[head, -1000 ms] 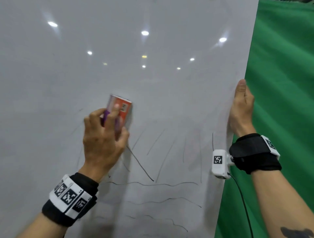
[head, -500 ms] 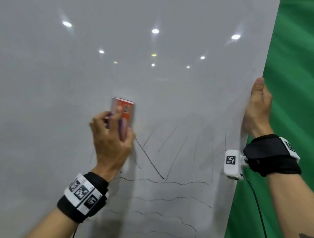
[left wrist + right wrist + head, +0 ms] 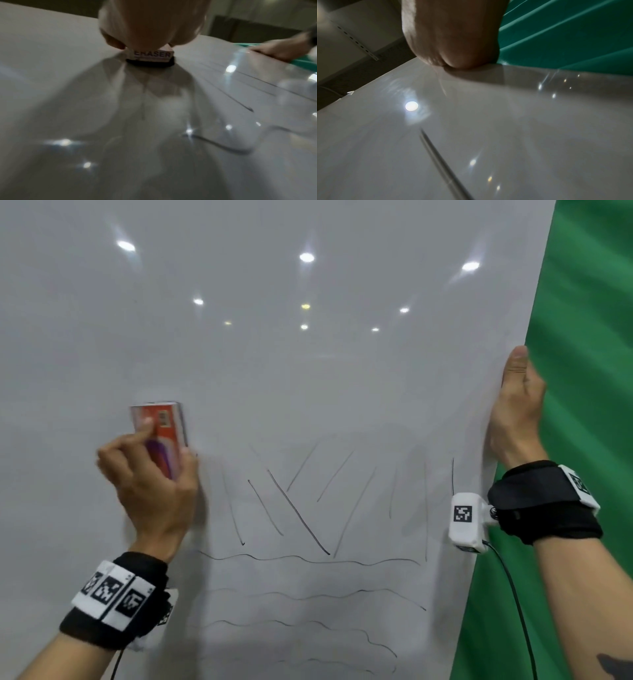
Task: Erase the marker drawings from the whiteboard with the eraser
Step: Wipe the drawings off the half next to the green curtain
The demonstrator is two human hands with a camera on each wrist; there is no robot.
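Shifted leftward since half a second ago, the eraser (image 3: 159,436) now sits clear of the slanted marker strokes (image 3: 301,501), which lie to its right on the whiteboard (image 3: 308,371). From the head camera: one eraser, orange and purple on its back, is pressed flat against the board and grasped by the left hand (image 3: 150,487), fingers curled over its top and thumb along its right side. Two hands are in view; the right hand (image 3: 517,409) grips the board's right edge well away from the eraser, thumb upright on the front face. About nine slanted strokes stand right of the eraser, with four wavy lines (image 3: 308,597) below them. Ceiling lights glint off the glossy board, and a green curtain (image 3: 589,371) hangs past its right edge. From the left wrist: the eraser (image 3: 151,55), lettered "ERASER", rests its dark felt on the board beneath the holding hand (image 3: 154,23). From the right wrist: the right hand (image 3: 452,35) clamps the board's edge (image 3: 488,66); one stroke (image 3: 440,159) crosses the glossy surface.
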